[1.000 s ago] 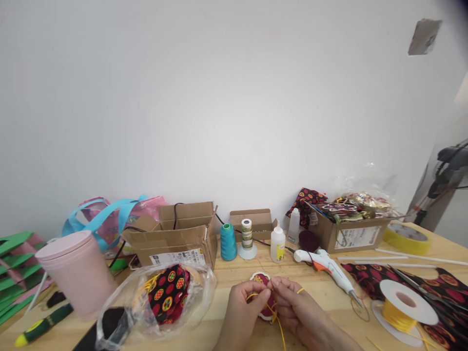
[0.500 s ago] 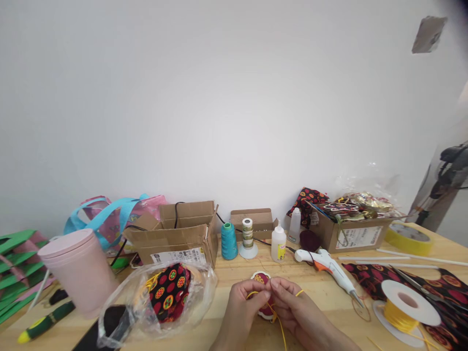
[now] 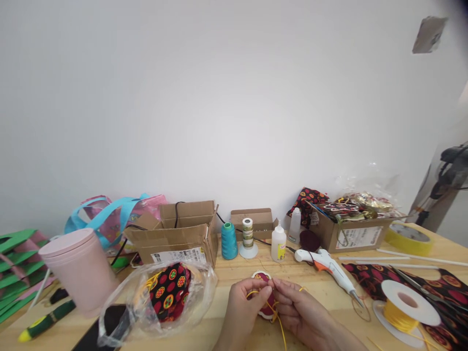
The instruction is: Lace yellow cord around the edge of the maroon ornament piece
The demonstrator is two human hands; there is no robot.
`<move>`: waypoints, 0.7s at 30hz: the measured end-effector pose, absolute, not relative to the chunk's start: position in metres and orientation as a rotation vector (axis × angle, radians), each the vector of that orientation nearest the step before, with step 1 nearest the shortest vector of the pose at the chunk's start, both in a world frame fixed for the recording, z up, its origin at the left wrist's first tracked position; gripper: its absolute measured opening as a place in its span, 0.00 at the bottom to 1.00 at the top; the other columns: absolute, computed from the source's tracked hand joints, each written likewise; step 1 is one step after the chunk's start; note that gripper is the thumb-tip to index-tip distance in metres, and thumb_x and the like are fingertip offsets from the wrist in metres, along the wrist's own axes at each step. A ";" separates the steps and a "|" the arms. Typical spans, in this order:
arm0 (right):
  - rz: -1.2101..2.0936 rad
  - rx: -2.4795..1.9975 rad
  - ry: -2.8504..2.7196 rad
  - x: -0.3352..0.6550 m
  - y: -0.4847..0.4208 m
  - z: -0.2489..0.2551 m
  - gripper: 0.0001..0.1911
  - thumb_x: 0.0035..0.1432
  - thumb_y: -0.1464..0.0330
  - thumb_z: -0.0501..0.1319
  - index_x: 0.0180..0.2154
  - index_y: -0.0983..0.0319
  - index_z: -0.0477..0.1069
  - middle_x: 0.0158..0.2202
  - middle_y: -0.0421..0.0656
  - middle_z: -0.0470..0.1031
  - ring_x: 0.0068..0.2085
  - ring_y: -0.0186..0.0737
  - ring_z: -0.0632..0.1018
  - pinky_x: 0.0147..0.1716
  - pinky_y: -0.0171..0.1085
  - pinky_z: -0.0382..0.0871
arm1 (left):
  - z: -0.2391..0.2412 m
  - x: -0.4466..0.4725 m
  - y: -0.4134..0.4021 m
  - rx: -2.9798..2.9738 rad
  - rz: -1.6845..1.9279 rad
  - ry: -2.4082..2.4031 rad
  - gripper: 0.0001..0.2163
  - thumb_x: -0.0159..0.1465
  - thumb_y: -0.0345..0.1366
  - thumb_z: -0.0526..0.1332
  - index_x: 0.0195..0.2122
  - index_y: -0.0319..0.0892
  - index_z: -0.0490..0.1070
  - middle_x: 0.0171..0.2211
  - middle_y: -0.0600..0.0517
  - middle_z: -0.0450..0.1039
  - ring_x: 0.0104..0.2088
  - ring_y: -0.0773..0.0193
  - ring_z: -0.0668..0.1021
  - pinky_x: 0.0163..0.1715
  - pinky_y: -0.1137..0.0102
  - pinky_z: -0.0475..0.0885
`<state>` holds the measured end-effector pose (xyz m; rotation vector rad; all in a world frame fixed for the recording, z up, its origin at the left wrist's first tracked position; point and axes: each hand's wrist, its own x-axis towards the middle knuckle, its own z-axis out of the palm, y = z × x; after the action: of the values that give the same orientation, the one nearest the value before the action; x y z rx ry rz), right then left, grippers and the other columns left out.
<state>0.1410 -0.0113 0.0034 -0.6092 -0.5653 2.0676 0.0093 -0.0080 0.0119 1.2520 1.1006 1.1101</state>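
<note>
A dark red patterned fabric piece with a white scalloped rim lies on the wooden table, partly behind my hands. Over it, my left hand pinches yellow cord between thumb and fingers. My right hand is closed too, its fingertips close to the left ones, with the cord passing by its fingers. One end of the cord hangs down toward the table's near side. What exactly sits between the fingertips is partly hidden.
To the right are a spool of yellow cord, scissors and a white glue gun. Behind stand a glue bottle and teal thread. At left are a plastic bag with fabric and a pink cup.
My right hand has shifted very slightly to the right, its fingertips a little farther from the left. The cord near it has moved slightly; everything else stays put.
</note>
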 end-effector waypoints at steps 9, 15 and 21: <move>2.091 -0.562 -0.463 0.144 -0.010 0.002 0.08 0.45 0.69 0.62 0.27 0.66 0.65 0.14 0.28 0.45 0.13 0.19 0.48 0.10 0.22 0.39 | 0.012 0.010 -0.008 1.273 1.113 1.087 0.09 0.47 0.37 0.60 0.23 0.35 0.73 0.16 0.53 0.71 0.17 0.68 0.69 0.17 0.75 0.65; 2.105 -0.568 -0.463 0.145 -0.010 0.003 0.09 0.44 0.68 0.62 0.27 0.66 0.65 0.14 0.29 0.45 0.13 0.19 0.49 0.10 0.23 0.39 | 0.015 0.009 -0.009 1.306 1.127 1.098 0.07 0.47 0.34 0.60 0.23 0.36 0.73 0.18 0.53 0.72 0.20 0.68 0.70 0.20 0.76 0.64; 2.086 -0.567 -0.421 0.145 -0.009 -0.001 0.08 0.45 0.69 0.61 0.24 0.65 0.63 0.14 0.28 0.44 0.13 0.20 0.48 0.10 0.23 0.38 | 0.017 0.009 -0.017 1.383 1.071 1.040 0.05 0.47 0.33 0.60 0.21 0.37 0.73 0.19 0.52 0.72 0.21 0.67 0.70 0.22 0.76 0.63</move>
<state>0.1449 -0.0085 -0.0006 -0.5673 -0.4207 2.0865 0.0089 -0.0168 0.0169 1.3834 1.0401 1.0713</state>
